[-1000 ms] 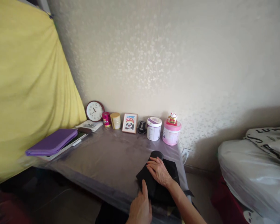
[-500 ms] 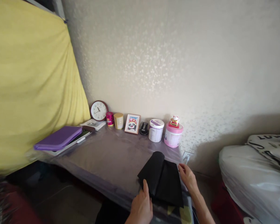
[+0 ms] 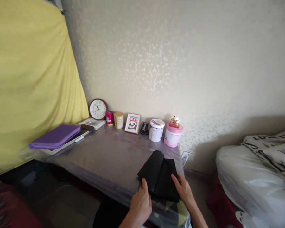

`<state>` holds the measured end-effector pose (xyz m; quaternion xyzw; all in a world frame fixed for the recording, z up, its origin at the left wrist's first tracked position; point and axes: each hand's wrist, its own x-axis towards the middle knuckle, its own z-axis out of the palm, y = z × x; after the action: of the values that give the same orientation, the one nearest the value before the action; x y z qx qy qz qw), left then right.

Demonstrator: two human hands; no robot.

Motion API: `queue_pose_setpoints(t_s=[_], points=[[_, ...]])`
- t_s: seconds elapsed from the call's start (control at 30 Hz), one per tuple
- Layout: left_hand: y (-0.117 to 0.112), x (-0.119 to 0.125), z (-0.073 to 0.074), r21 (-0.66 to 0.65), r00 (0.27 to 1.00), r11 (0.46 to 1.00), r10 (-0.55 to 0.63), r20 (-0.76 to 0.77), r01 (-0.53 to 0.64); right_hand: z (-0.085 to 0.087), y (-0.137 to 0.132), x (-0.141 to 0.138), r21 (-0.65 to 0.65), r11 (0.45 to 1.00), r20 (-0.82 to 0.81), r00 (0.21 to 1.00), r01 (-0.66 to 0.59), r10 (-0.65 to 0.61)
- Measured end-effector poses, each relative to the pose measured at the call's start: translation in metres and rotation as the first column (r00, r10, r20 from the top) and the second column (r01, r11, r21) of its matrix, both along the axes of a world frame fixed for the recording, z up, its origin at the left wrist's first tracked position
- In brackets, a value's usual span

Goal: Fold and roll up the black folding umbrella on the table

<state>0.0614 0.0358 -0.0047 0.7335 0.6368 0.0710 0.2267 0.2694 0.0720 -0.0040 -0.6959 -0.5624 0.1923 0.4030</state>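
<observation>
Here on the table (image 3: 104,155), our right hand (image 3: 184,191) pinches the black sheet (image 3: 166,180) by its edge, sensible for something probably light and floppy; whether our left hand (image 3: 140,202) grips, we cannot tell.

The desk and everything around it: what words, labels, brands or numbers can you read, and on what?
"12": on the clock, at the top of the dial; its brand is too small.
Too small or blurred: print on the magenta can, white tub and pink tub.
Big dark letters on the printed cloth: partly hidden, no sure word.
Black sheet: none visible.
</observation>
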Motion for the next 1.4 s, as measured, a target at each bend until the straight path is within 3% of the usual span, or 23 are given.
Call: queue_pose_setpoints(t_s=[0.1, 0.3, 0.53, 0.7, 0.8, 0.93, 1.03, 1.2, 1.4], points=[[0.0, 0.0, -0.001, 0.007, 1.0, 1.0, -0.006, -0.013, 0.006, 0.008, -0.001, -0.008, -0.006, 1.0, -0.048, 0.998, -0.03, 0.03], [-0.001, -0.001, -0.001, 0.0, 1.0, 1.0, -0.017, -0.023, 0.017, 0.023, 0.011, -0.024, 0.073, 0.992, -0.296, 0.948, -0.1, 0.118], [-0.001, 0.001, 0.004, -0.04, 1.0, 0.999, -0.003, -0.026, 0.002, 0.044, 0.027, -0.055, 0.067, 0.978, -0.614, 0.764, -0.198, 0.197], [0.0, 0.001, 0.011, -0.063, 0.999, 0.998, -0.013, -0.046, 0.01, 0.04, 0.046, -0.079, 0.087, 0.972, -0.695, 0.687, -0.217, 0.215], [0.0, 0.002, 0.014, -0.074, 0.998, 0.997, -0.008, -0.055, 0.004, 0.029, 0.058, -0.087, 0.064, 0.981, -0.65, 0.739, -0.183, 0.18], [0.0, 0.005, 0.011, -0.056, 0.998, 0.998, 0.008, -0.062, -0.012, 0.017, 0.068, -0.09, -0.015, 0.995, -0.434, 0.898, -0.094, 0.078], [0.0, 0.005, 0.008, -0.04, 0.999, 0.999, 0.001, -0.045, -0.003, 0.014, 0.072, -0.089, -0.115, 0.989, -0.253, 0.965, -0.096, 0.064], [0.001, 0.001, 0.005, -0.044, 1.0, 0.999, 0.007, 0.019, -0.006, 0.013, 0.079, -0.089, -0.142, 0.985, -0.014, 0.995, -0.096, 0.095], [-0.008, -0.014, 0.008, -0.014, 0.993, 0.999, -0.029, 0.118, 0.031, 0.01, 0.082, -0.091, -0.187, 0.974, 0.006, 0.992, -0.126, 0.129]])
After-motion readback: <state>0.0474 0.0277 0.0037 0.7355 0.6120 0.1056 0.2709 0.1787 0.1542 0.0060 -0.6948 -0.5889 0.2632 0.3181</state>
